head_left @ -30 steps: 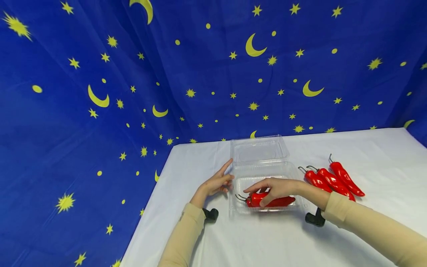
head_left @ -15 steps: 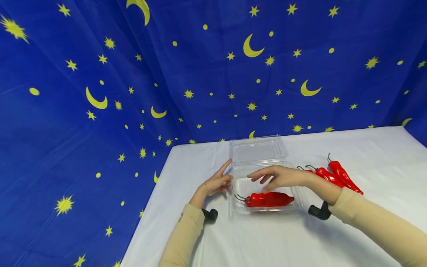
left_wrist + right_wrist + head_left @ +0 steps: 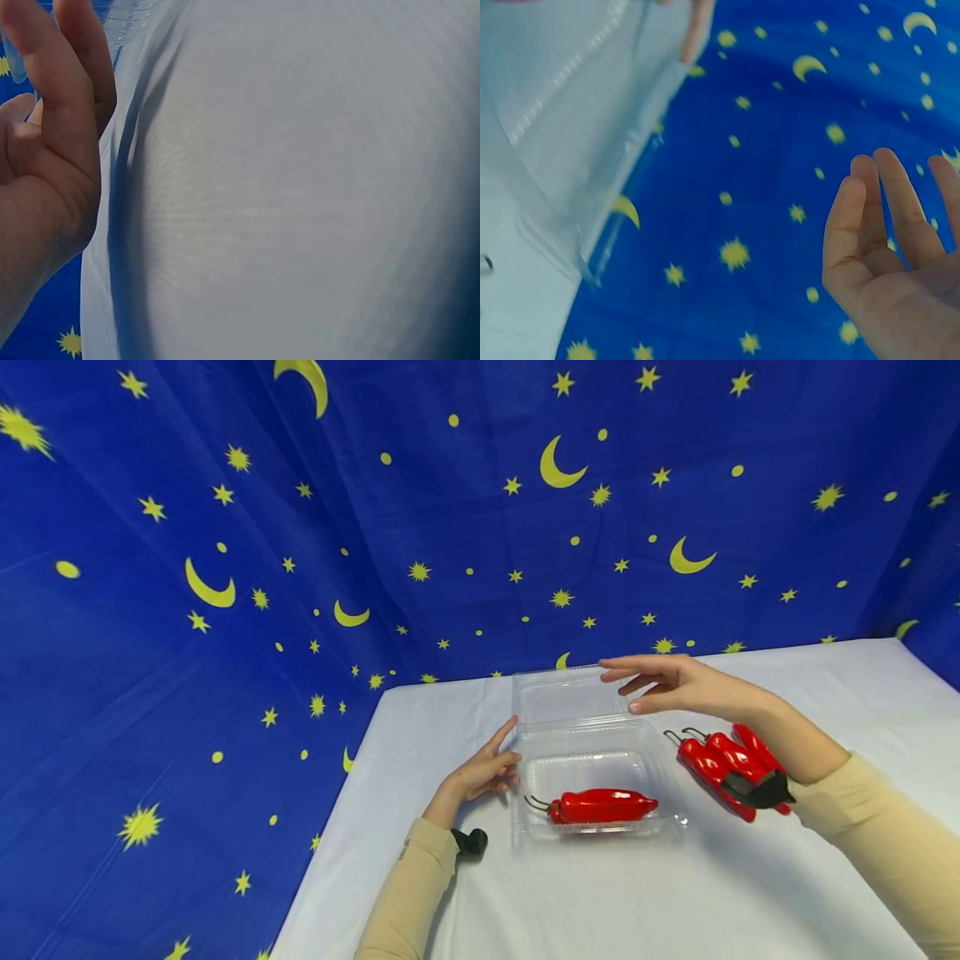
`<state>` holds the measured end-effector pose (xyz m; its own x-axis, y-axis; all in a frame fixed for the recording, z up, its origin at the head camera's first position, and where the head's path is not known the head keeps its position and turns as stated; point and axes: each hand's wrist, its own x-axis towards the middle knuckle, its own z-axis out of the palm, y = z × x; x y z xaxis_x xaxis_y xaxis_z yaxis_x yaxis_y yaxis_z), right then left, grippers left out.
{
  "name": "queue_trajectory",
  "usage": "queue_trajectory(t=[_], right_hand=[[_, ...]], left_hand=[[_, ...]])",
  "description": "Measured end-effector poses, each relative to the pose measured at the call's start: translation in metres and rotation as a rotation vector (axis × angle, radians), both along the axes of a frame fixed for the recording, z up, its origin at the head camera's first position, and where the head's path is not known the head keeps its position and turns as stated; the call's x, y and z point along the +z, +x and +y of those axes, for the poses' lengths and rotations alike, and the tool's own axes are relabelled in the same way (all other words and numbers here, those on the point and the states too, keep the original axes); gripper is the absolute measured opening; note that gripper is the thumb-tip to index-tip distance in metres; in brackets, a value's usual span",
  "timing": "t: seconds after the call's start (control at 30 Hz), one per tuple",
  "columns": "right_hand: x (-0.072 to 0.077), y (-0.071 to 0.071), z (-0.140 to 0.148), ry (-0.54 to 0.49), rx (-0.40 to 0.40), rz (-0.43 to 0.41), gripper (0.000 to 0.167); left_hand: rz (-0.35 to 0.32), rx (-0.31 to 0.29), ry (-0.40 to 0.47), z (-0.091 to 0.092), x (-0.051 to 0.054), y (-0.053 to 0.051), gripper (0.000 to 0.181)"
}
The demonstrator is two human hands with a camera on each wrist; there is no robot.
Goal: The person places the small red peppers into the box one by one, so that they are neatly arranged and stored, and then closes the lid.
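A clear plastic container (image 3: pixel 585 768) lies on the table with its lid (image 3: pixel 570 700) folded back toward the curtain. Red peppers (image 3: pixel 603 807) lie along its front side, stems to the left; at least two stems show. The left hand (image 3: pixel 480 774) is at the container's left edge, index finger extended to the hinge corner, other fingers loosely bent. Over the lid's right side hovers the right hand (image 3: pixel 690 685), fingers spread and holding nothing. In the right wrist view the right hand (image 3: pixel 900 262) has relaxed fingers. The left wrist view shows the left hand (image 3: pixel 56 135) with bent fingers.
Several red peppers (image 3: pixel 705 764) lie on the white table (image 3: pixel 600 902) right of the container, partly hidden by the right forearm and its black wrist camera (image 3: pixel 757 789). A blue curtain (image 3: pixel 465 510) with yellow moons and stars stands behind and at the left.
The right hand has let go of the pepper in the container and moved up, back and right to the lid. The left hand has hardly moved.
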<state>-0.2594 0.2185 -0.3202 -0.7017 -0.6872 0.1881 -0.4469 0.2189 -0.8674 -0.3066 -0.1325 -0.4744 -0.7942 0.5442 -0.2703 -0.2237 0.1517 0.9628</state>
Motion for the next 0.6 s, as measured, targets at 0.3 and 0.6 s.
queue_trajectory(t=[0.3, 0.6], right_hand=[[0.016, 0.005, 0.048, 0.014, -0.285, 0.059, 0.058], [-0.012, 0.001, 0.105, -0.008, -0.431, 0.004, 0.060]], left_hand=[[-0.001, 0.007, -0.002, 0.000, 0.001, 0.000, 0.076], [-0.005, 0.009, 0.007, -0.001, -0.004, -0.002, 0.075]])
